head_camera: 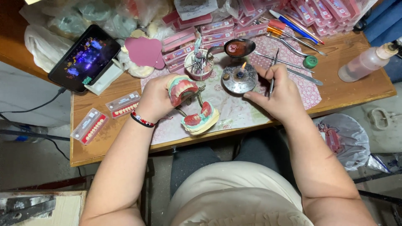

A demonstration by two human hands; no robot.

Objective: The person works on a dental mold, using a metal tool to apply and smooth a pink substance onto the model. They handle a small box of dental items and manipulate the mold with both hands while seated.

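Note:
My left hand (157, 97) grips the upper half of a hinged dental model (182, 88), a pink wax denture with white teeth on a pale green cast. Its lower half (200, 119) rests on the patterned mat (234, 109) just below. My right hand (279, 93) holds a thin metal wax tool (273, 72) upright, beside a small round metal burner (240, 78) with a lit flame. The tool's tip sits to the right of the flame, apart from it.
A metal cup of burs (199, 64) and a spoon of red wax (236, 47) stand behind the burner. Pink tooth boxes (217, 28) pile at the back. Two tooth cards (89, 125) and a lit tablet (84, 57) lie left; a squeeze bottle (365, 62) lies right.

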